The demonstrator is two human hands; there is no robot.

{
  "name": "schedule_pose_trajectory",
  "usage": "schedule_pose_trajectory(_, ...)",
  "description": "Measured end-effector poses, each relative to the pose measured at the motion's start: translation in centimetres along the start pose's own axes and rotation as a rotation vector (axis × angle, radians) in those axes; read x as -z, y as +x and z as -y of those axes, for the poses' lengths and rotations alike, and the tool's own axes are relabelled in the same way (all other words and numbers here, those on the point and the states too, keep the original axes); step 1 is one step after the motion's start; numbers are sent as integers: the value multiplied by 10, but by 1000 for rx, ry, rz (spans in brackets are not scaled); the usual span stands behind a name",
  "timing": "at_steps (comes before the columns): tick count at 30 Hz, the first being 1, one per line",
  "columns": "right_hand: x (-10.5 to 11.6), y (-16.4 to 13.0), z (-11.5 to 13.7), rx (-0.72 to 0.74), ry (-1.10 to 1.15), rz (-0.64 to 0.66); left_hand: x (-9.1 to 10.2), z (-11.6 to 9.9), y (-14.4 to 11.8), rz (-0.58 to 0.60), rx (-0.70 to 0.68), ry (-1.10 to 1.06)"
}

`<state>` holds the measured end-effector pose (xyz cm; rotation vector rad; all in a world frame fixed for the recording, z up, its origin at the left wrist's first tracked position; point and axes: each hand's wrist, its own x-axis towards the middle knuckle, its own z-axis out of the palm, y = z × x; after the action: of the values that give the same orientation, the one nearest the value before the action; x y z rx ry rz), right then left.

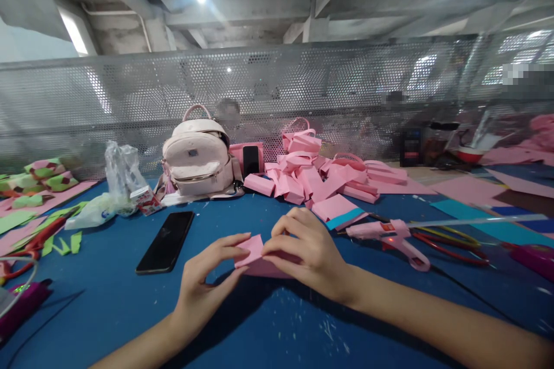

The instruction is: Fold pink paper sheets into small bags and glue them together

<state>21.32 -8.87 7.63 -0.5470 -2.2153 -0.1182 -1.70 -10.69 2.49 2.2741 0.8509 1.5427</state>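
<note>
Between my two hands is a folded piece of pink paper (251, 250), held just above the blue table. My left hand (206, 271) pinches its left end between thumb and fingers. On the other side my right hand (305, 250) grips it with thumb and fingertips, and the fingers cover part of the paper. Just beyond my right hand lies a pink folded paper piece with a blue strip (340, 211). A pink hot glue gun (389, 236) with a small red light rests to the right, a clear glue stick in its back.
A black phone (167, 242) lies to the left. Behind stand a pale backpack (197, 155) and a heap of pink folded paper pieces (309, 175). Red-handled scissors (452, 245) lie at right, plastic bags (119, 184) and green paper scraps (63, 245) at left. A perforated metal panel (277, 86) closes the back.
</note>
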Motion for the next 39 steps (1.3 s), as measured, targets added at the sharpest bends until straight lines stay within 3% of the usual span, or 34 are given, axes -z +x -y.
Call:
schedule_pose_trajectory(6,-1,2,0,8,19,-2,-1,2,-2,9,36,-16)
schedule_pose_trajectory(15,-2,1,-2,-3,-23,-3,-5,7,-3,12,281,-121)
schedule_pose_trajectory(39,-7,1,4,14,-38,16,-7,1,-3,-5,273,-141)
